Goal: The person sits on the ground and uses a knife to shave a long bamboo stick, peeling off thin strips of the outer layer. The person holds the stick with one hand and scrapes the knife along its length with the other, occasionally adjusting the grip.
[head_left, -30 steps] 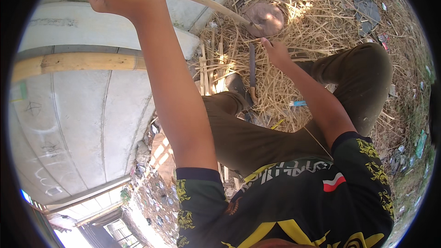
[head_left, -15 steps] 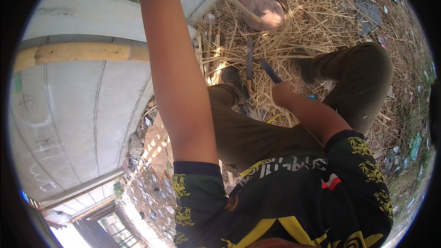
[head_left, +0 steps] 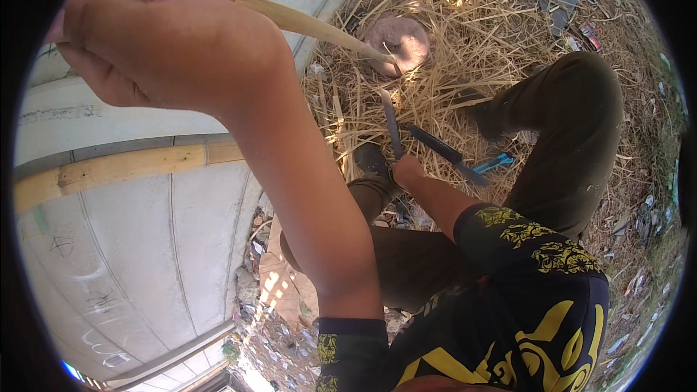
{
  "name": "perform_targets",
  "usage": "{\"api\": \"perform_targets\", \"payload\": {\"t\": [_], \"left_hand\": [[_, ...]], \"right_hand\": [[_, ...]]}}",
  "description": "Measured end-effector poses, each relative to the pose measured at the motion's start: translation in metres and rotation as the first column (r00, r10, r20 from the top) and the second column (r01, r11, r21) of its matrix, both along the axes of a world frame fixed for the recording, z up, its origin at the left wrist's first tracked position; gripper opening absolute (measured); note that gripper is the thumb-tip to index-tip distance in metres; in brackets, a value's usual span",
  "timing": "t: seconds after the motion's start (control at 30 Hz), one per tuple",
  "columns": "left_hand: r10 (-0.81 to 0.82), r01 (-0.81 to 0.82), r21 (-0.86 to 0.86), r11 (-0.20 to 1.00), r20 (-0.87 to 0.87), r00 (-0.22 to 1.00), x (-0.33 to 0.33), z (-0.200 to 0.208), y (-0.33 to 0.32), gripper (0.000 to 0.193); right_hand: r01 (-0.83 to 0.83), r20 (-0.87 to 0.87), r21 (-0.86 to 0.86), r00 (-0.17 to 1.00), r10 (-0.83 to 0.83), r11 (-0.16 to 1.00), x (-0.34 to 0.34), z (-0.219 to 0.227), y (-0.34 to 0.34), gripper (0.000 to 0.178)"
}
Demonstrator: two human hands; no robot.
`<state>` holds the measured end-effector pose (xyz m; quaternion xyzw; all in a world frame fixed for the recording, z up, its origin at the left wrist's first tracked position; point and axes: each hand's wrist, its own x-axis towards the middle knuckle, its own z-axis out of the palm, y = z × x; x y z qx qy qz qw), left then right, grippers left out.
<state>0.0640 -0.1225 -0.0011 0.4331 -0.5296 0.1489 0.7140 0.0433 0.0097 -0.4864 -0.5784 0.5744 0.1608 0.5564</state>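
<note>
Clearly, one bamboo strip (head_left: 305, 25) is held — gripped by the closed left hand (head_left: 174, 51), raised at the upper left. Two knives are seen. The upright-lying knife (head_left: 390, 120), its dark blade pointed away from the person, is met at its lower end by the right hand (head_left: 408, 172); whether the fingers are closed around the handle cannot be told, as that end is covered. The second knife (head_left: 435, 143), broad and black-bladed, is laid slantwise just beside that hand, and one bright blue object (head_left: 495, 163) is found near its tail. One round, reddish-brown block (head_left: 410, 40) is set among dry shavings (head_left: 435, 98), too many to be counted. One bamboo pole (head_left: 131, 167) is seen along the pale wall (head_left: 131, 247).

The strip is pale yellow, long, flat and smooth-looking, slightly bowed, and narrowed toward its far end. It is slanted down from the left hand, in front of the wall, and its far end is seen over the block — contact there cannot be confirmed.
</note>
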Motion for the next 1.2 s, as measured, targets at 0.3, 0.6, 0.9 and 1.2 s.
{"api": "perform_targets", "payload": {"t": [0.3,0.6,0.9,1.2], "left_hand": [[0.007,-0.016,-0.064,0.998,-0.14,0.99,0.031,0.007,0.028,0.047],[0.016,-0.036,-0.086,0.996,-0.227,0.974,0.037,0.023,-0.008,0.039],[-0.54,0.555,-0.145,0.819,-0.519,0.662,0.176,0.034,-0.017,0.034],[-0.276,0.256,-0.116,0.96,-0.233,0.933,0.024,0.011,0.005,0.042]], "right_hand": [[-0.138,-0.022,-0.162,0.99,0.136,0.977,-0.006,0.021,-0.031,0.04],[0.502,0.261,0.415,0.733,-0.628,0.758,-0.017,0.031,0.002,0.033],[0.403,0.536,-0.016,0.776,-0.333,0.915,-0.107,0.173,-0.069,0.029],[0.25,0.514,-0.16,0.847,-0.135,0.955,-0.093,0.18,-0.116,0.028]]}}
